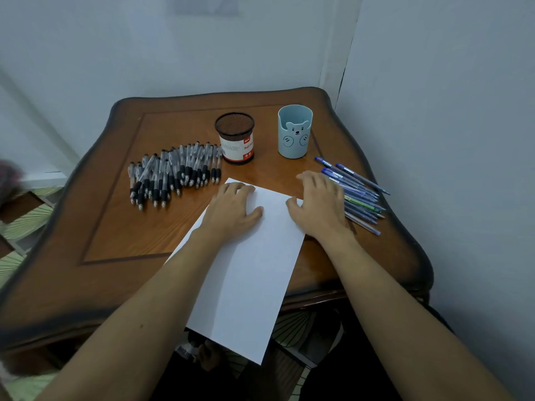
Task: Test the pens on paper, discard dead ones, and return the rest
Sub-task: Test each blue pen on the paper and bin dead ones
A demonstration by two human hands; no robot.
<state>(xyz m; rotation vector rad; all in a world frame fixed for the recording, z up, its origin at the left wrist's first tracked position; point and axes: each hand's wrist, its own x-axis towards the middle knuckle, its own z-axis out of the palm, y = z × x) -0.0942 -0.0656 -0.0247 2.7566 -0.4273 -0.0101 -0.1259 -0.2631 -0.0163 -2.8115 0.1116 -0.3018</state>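
A white sheet of paper (254, 267) lies slanted on the wooden table (121, 227), its near end hanging over the front edge. My left hand (231, 209) rests flat on the sheet's far left corner with fingers spread. My right hand (318, 204) lies flat at the sheet's right edge, its fingers reaching onto the table beside a bunch of blue pens (356, 192). A large pile of black-grip pens (173, 172) is spread at the left. Neither hand holds a pen.
A black mesh pen holder (235, 138) with a red and white label and a light blue bear cup (294, 131) stand at the back of the table. Walls close in behind and to the right. Floor tiles show below the front edge.
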